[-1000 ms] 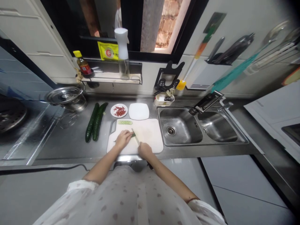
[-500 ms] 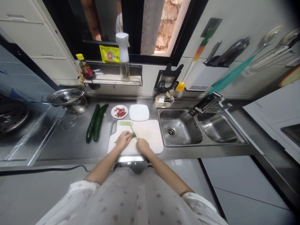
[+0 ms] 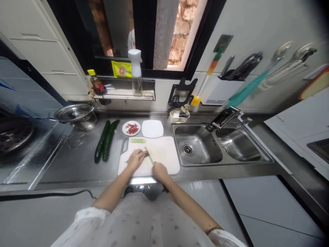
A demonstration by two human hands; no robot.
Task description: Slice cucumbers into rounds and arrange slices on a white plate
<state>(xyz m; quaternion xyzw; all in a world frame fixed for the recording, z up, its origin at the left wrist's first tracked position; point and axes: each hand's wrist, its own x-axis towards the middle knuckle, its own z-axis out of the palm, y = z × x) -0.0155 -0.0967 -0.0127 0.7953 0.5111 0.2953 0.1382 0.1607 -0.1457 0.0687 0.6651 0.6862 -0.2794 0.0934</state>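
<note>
On the white cutting board (image 3: 167, 145), my left hand (image 3: 136, 160) presses down a dark green piece of cucumber (image 3: 147, 154), mostly hidden under its fingers. My right hand (image 3: 159, 171) grips a knife (image 3: 149, 157) by its handle; the blade slants up and left beside the cucumber piece and my left fingertips. A row of overlapping pale green cucumber slices (image 3: 138, 140) lies near the board's upper left edge. Two whole cucumbers (image 3: 101, 144) lie side by side on the counter left of the board.
Behind the board stand a small plate (image 3: 126, 127) of chopped red pieces and a white square plate (image 3: 152, 128). A double steel sink (image 3: 197, 161) with a faucet (image 3: 223, 118) is at the right. A lidded pot (image 3: 87, 120) stands back left. Bottles stand on the wall shelf (image 3: 120, 95).
The whole scene sits slightly lower as the head view tilts up. My right hand and the knife have shifted a little right and towards me. My left hand stays on the cucumber piece.
</note>
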